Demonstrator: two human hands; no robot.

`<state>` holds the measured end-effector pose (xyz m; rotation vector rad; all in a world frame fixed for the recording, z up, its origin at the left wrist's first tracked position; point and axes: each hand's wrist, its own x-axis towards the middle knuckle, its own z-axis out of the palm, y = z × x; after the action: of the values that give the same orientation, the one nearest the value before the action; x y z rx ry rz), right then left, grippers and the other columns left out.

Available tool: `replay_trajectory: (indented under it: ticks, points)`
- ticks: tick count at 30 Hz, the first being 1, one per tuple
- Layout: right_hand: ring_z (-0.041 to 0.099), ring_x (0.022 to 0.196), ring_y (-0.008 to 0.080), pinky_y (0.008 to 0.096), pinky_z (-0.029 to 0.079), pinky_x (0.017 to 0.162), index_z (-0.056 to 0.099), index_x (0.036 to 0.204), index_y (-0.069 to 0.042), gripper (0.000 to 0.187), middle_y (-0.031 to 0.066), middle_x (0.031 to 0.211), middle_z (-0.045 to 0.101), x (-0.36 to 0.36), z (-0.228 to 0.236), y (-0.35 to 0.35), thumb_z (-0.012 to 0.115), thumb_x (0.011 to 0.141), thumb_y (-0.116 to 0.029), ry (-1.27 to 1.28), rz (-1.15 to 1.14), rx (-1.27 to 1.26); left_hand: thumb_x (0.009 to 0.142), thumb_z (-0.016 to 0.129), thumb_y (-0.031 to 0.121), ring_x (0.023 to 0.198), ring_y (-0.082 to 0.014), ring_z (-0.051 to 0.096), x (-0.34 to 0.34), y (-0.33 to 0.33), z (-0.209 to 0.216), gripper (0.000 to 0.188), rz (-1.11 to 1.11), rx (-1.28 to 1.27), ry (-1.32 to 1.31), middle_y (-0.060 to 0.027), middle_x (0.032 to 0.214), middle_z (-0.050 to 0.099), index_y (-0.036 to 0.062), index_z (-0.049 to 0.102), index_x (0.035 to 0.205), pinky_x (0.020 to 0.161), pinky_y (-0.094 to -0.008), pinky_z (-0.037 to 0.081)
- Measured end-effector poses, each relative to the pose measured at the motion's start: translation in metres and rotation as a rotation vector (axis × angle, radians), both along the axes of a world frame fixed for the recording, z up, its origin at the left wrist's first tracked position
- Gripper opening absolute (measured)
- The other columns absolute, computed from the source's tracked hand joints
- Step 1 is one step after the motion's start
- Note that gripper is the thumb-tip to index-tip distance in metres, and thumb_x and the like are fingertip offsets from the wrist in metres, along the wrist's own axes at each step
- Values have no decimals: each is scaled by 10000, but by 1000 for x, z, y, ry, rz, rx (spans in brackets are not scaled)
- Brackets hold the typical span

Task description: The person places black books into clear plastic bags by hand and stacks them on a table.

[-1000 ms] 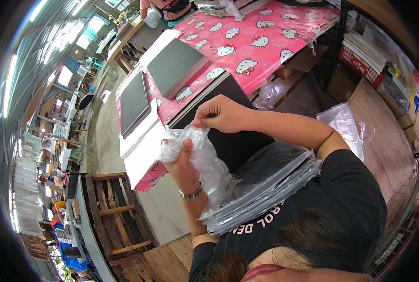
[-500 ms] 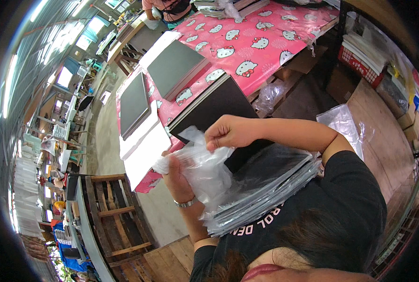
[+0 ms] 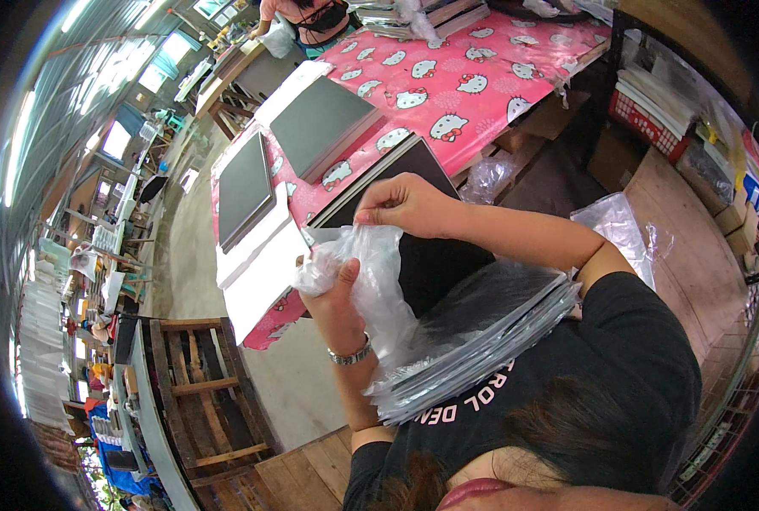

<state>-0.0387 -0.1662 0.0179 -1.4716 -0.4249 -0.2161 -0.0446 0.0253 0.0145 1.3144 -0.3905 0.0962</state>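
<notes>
A crumpled clear plastic bag (image 3: 378,274) is bunched between my hands, its lower part trailing toward my body. My left hand (image 3: 335,302), with a metal watch on the wrist, is closed around the bunched plastic. Just above it and to the right, my right hand (image 3: 409,204) pinches the bag's upper edge between thumb and fingers. Against my torso rests a stack of plastic-wrapped flat items (image 3: 481,341). Behind the bag, a black-topped stack of boards or books (image 3: 443,264) lies at the table's near edge, partly covered by my right forearm.
The table has a pink patterned cover (image 3: 473,111). On it lie two dark-topped stacks, a larger one (image 3: 324,123) and a smaller one (image 3: 245,192), plus white sheets (image 3: 269,268). A red basket (image 3: 643,115) stands right; a wooden pallet (image 3: 205,387) lies left. Another person (image 3: 307,13) stands beyond.
My right hand has moved up and slightly left, drawing the plastic upward. My left hand has shifted a little to the right, still gripping the bag.
</notes>
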Motion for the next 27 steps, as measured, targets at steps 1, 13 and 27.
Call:
replay_trajectory:
  ticks: [1, 13, 27]
  points:
    - [569, 742, 93, 249, 457, 702, 632, 856, -15, 128, 8, 778, 606, 4, -3, 2, 625, 866, -142, -103, -30, 50, 751, 712, 33, 744, -137, 562, -1, -2, -2, 323, -24, 2, -11, -36, 843, 580, 14, 523, 1012, 692, -260, 463]
    - [624, 773, 89, 240, 472, 583, 648, 931, 21, 235, 64, 851, 674, -31, 1, -50, 660, 830, -191, 3, 871, 137, 840, 636, 357, 815, -174, 588, 5, 86, -88, 424, -586, 27, 413, -57, 965, 595, 33, 544, 1096, 718, -334, 496]
    - [562, 635, 102, 278, 458, 586, 603, 836, -53, 196, 12, 764, 595, -14, -28, -82, 617, 860, -247, 260, 488, 242, 853, 617, 260, 997, -277, 583, 27, 134, -117, 463, -985, 173, 284, -134, 1002, 621, 21, 470, 1220, 905, -468, 448]
